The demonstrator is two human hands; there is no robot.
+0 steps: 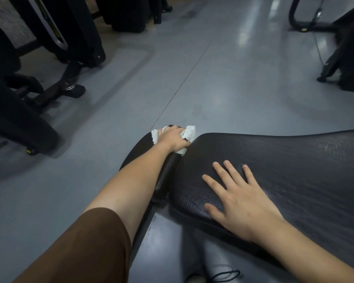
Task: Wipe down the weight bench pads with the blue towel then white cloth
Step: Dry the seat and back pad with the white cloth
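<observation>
A black weight bench fills the lower right: a long back pad [284, 164] and, to its left, a smaller seat pad [140, 148]. My left hand [173, 137] grips a bunched white cloth [189, 132] and presses it on the far end of the seat pad, next to the gap between the two pads. My right hand [237, 199] lies flat with spread fingers on the near left part of the back pad. No blue towel is in view.
Black gym machine frames and feet [70, 86] stand on the grey floor [213, 82] at the left. More black equipment [343, 66] and a curved tube base [307, 25] stand at the upper right. A dark cord [226, 274] lies on the floor below the bench.
</observation>
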